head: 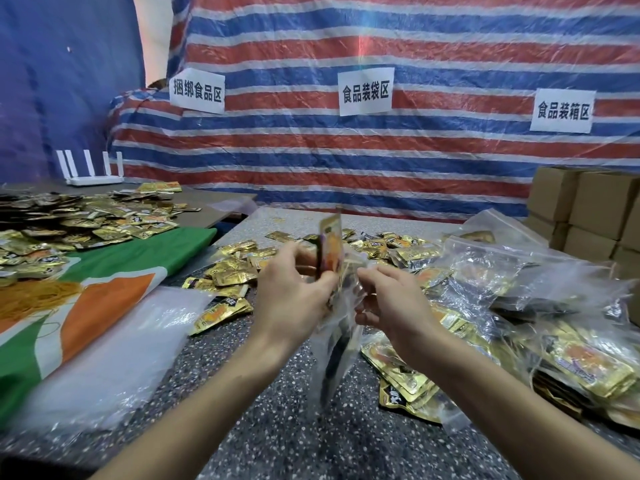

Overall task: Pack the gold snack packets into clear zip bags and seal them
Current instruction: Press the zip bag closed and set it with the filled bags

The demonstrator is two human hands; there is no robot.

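My left hand [294, 289] grips a gold snack packet [331, 245] that stands on edge over the mouth of a clear zip bag [337, 351]. My right hand [391, 299] pinches the bag's right lip, and the bag hangs down between both hands, blurred, with dark packets inside. Loose gold packets [235, 271] lie on the speckled table [277, 427] behind and left of my hands. Filled clear bags [519, 306] are heaped at the right.
A flat stack of empty clear bags [114, 355] lies at the left on a green, white and orange cloth [114, 271]. More gold packets [69, 223] cover the far-left table beside a white router [91, 168]. Cardboard boxes [585, 213] stand at the right.
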